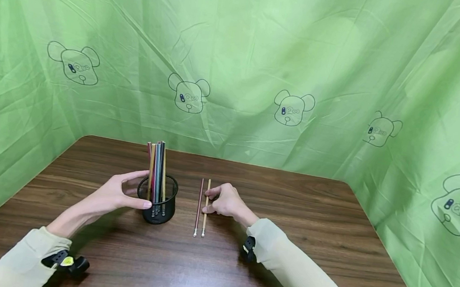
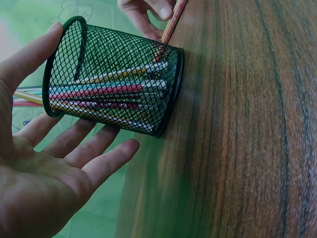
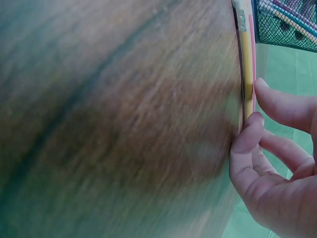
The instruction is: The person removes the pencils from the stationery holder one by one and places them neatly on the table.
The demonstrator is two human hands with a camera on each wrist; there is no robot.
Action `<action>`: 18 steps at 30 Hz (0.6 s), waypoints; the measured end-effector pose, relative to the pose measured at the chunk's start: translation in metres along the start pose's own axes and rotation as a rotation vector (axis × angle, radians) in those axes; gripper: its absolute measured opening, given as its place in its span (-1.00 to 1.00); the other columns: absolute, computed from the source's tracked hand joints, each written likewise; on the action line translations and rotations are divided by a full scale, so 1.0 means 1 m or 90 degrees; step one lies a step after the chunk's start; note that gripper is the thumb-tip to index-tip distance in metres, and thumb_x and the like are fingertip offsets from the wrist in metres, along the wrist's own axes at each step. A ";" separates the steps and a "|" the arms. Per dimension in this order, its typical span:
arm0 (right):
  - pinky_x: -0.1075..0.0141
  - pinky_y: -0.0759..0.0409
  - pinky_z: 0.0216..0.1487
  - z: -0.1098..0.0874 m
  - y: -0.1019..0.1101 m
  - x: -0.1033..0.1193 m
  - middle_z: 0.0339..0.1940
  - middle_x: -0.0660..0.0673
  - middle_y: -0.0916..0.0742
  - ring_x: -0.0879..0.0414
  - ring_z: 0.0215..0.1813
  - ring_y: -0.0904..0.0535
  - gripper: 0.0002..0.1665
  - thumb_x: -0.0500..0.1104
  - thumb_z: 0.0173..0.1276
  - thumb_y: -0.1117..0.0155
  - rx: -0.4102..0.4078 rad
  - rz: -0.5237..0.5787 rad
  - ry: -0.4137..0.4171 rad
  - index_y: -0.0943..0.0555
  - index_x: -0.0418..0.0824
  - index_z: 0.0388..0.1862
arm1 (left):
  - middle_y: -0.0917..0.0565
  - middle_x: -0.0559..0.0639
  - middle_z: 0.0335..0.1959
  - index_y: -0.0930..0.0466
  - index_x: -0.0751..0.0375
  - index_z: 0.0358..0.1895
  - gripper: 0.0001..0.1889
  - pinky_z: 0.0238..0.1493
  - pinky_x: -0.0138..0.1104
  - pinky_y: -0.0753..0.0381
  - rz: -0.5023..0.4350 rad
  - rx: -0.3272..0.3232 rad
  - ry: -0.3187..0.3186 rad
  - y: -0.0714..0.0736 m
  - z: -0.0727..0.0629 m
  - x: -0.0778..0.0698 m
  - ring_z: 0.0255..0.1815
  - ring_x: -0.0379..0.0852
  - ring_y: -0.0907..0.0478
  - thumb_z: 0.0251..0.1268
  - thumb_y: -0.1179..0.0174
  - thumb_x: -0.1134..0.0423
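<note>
A black mesh pencil cup (image 1: 158,216) stands upright on the table, left of centre. Inside it several pencils (image 1: 159,168) lean together, eraser ends down. My left hand (image 1: 115,192) holds the cup loosely from its left, thumb at the rim and the other fingers along the far side. To the cup's right, a dark red pencil (image 1: 199,206) and a yellow pencil (image 1: 204,223) lie nearly parallel on the wood, their eraser ends towards me. My right hand (image 1: 225,201) pinches the yellow pencil around its middle; in the right wrist view, its thumb and curled fingers (image 3: 247,136) meet it.
The brown wooden table (image 1: 311,219) stretches to both sides and in front. Green fabric (image 1: 249,46) printed with bear faces hangs behind and beside it. A strap with a small black device (image 1: 67,261) sits on the left wrist, and another black device (image 1: 248,249) on the right.
</note>
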State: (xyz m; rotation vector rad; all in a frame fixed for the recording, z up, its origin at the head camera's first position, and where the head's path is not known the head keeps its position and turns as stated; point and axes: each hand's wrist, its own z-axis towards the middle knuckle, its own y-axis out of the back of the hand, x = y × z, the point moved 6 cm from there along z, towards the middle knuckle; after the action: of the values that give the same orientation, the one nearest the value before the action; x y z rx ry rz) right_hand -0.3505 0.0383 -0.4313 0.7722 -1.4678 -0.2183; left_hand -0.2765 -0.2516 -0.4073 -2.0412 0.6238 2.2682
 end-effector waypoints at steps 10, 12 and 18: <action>0.38 -0.63 -0.49 0.000 0.005 0.000 -0.14 -0.17 -0.79 0.21 -0.56 -0.61 -0.44 -0.35 0.02 -0.75 -0.003 0.002 0.001 -0.82 -0.26 0.08 | -0.57 0.36 0.35 -0.18 0.33 0.64 -0.05 0.15 -0.40 -0.53 0.006 -0.003 0.005 0.000 0.000 0.000 0.42 0.27 -0.44 0.25 -0.53 0.29; 0.37 -0.64 -0.47 -0.001 0.007 0.001 -0.13 -0.17 -0.80 0.23 -0.52 -0.61 -0.43 -0.34 0.03 -0.75 -0.003 -0.005 0.006 -0.81 -0.26 0.09 | -0.57 0.36 0.35 -0.18 0.33 0.64 -0.05 0.15 -0.40 -0.54 0.002 -0.002 0.004 0.000 0.000 0.000 0.42 0.27 -0.44 0.26 -0.53 0.29; 0.33 -0.66 -0.31 -0.002 0.012 0.012 -0.10 -0.16 -0.83 0.06 -0.30 -0.71 -0.41 -0.31 0.03 -0.75 0.000 -0.025 0.024 -0.80 -0.26 0.11 | -0.53 0.37 0.40 -0.18 0.34 0.64 -0.05 0.16 -0.43 -0.50 0.009 -0.005 0.001 0.000 0.000 0.000 0.44 0.29 -0.42 0.26 -0.52 0.29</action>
State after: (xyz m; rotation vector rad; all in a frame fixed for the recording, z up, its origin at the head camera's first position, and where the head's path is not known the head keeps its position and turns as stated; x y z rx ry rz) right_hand -0.3503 0.0412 -0.4149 0.8018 -1.4180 -0.2316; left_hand -0.2763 -0.2516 -0.4073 -2.0489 0.6330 2.2809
